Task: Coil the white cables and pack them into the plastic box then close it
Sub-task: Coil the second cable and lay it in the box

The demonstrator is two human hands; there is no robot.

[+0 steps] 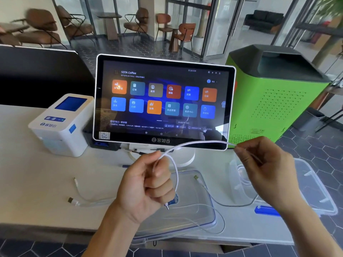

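Observation:
A white cable (194,143) stretches in the air between my two hands. My left hand (148,184) is closed around one part of it, and a loop with a plug end (167,206) hangs from that fist. My right hand (267,169) pinches the cable further along, up at the right. Another white cable (79,193) lies on the table to the left, both of its plugs showing. A third white cable (209,193) trails across the clear plastic lid (204,216) lying flat under my left hand. The clear plastic box (315,186) stands open at the right, partly behind my right hand.
A touchscreen terminal (163,102) on a white stand sits just behind my hands. A white receipt printer (61,125) stands to its left. A green machine (274,93) stands right of the table. The table's front edge (55,232) runs near me; chairs fill the background.

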